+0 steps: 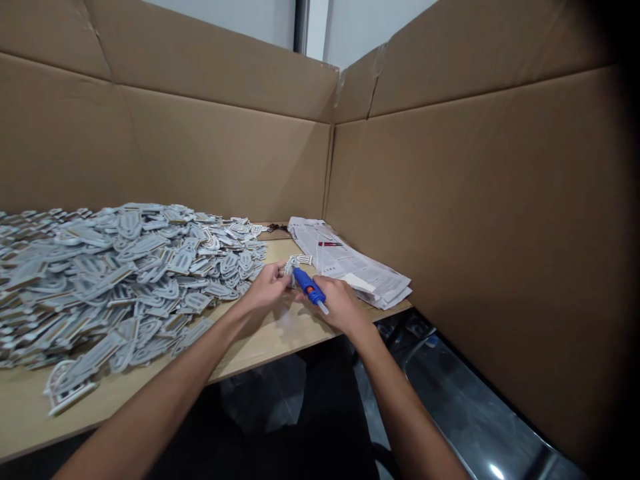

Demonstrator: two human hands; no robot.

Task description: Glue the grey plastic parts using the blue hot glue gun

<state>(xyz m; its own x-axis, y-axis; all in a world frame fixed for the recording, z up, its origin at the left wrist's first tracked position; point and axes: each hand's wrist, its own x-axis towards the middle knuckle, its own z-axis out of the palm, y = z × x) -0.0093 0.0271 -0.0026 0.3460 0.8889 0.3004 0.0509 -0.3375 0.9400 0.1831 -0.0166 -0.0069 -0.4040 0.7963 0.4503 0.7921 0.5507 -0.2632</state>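
Over the right part of the table, my right hand (336, 300) is wrapped round a blue glue gun (309, 285), a whitish glue stick jutting from its back end. The gun's front end meets a small white cut-out piece (291, 265) with slots in it. My left hand (270, 287) pinches that piece from the left side; part of it is hidden by the fingers and the gun. Left of my hands lies a large heap of similar white and grey cut-out pieces (145, 267).
Printed paper sheets (380, 279) lie at the table's right end, with a red pen-like item (330, 244) on them. Tall cardboard walls (225, 147) close off the back and right. The wooden table's (260, 340) front edge runs below my forearms.
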